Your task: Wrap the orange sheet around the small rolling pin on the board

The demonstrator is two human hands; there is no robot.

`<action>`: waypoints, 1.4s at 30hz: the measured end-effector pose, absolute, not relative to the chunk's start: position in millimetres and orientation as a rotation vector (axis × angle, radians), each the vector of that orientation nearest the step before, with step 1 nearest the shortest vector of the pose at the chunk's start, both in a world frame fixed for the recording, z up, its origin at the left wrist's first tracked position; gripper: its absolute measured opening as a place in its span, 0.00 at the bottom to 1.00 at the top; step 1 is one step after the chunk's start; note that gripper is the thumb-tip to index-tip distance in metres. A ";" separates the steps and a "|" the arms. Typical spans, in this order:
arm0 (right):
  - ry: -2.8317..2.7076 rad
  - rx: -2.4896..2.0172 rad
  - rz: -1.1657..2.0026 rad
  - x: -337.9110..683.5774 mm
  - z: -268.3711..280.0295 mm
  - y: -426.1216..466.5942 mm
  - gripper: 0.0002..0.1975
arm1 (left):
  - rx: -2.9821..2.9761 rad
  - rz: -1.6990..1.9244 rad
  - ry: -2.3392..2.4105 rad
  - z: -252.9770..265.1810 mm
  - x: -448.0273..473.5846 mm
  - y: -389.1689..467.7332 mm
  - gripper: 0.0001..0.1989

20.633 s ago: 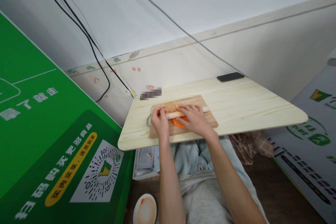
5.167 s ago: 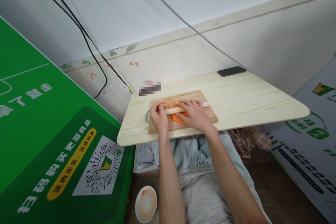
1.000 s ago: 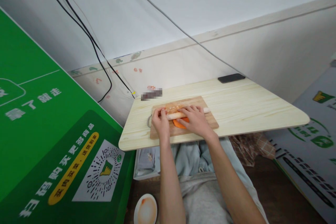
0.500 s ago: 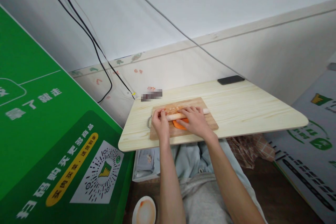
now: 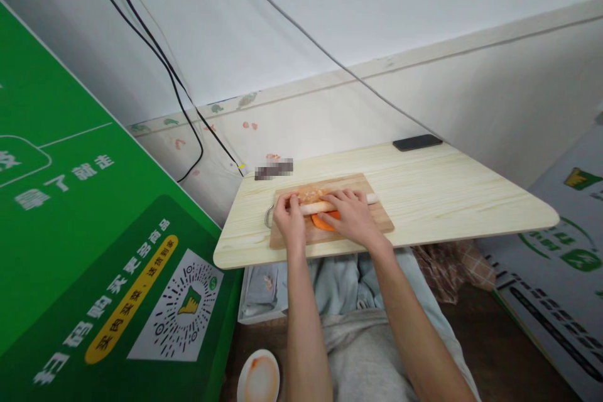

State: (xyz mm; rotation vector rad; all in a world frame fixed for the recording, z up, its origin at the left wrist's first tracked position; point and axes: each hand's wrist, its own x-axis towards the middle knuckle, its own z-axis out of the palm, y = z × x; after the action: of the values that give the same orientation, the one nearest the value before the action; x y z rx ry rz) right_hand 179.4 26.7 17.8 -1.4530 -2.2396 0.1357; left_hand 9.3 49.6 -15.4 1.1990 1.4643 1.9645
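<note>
A pale wooden rolling pin (image 5: 316,208) lies across a wooden cutting board (image 5: 301,237). My left hand (image 5: 289,220) is closed at the pin's left end, thumb and fingers pinched together there. Draped over the pin farther right, my right hand (image 5: 351,213) has its fingers bent across the top and its thumb toward me. A flat orange piece (image 5: 325,220), perhaps dough, sits under the near side of the pin and is partly covered by the right thumb. Beyond the pin, a light-orange patch (image 5: 311,196) with whitish bits spreads on the board; its kind is unclear.
The board rests on a pale wood-grain table (image 5: 452,201) against the wall. A dark phone (image 5: 417,142) lies at the back edge, and a blurred dark item (image 5: 274,169) is at back left. Green panel (image 5: 61,213) stands left; a stained white dish (image 5: 258,377) is below.
The view has shifted slightly. Both hands stay on the rolling pin in nearly the same place, with no clear movement on the board.
</note>
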 end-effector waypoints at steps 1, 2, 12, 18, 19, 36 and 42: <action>-2.248 -1.455 0.149 180.4 18.8 25.4 0.24 | 1.202 1.967 1.461 -15.7 9.0 49.6 0.09; -2.259 -1.451 0.167 181.8 19.6 24.0 0.24 | 1.205 1.970 1.456 -16.1 8.8 49.7 0.09; -2.305 -1.439 0.211 186.6 20.8 21.2 0.27 | 1.180 1.986 1.429 -17.3 9.1 52.6 0.09; -2.258 -1.469 0.110 177.0 19.1 27.8 0.25 | 1.174 1.983 1.432 -17.3 8.9 53.3 0.08; -2.247 -1.477 0.093 175.9 19.1 28.1 0.25 | 1.175 1.980 1.434 -17.5 8.8 53.5 0.09; -2.404 -1.469 0.289 183.3 34.9 3.1 0.31 | 1.143 1.989 1.406 -18.3 9.6 53.8 0.09; -2.332 -1.449 0.183 168.5 24.6 18.6 0.30 | 1.168 1.981 1.432 -19.8 7.9 56.2 0.08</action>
State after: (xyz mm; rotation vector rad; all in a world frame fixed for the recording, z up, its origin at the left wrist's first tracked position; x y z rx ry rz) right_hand 168.5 18.6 24.6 -1.4493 -2.3318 0.1826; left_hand 7.9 56.2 -19.8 1.1682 1.4324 1.9806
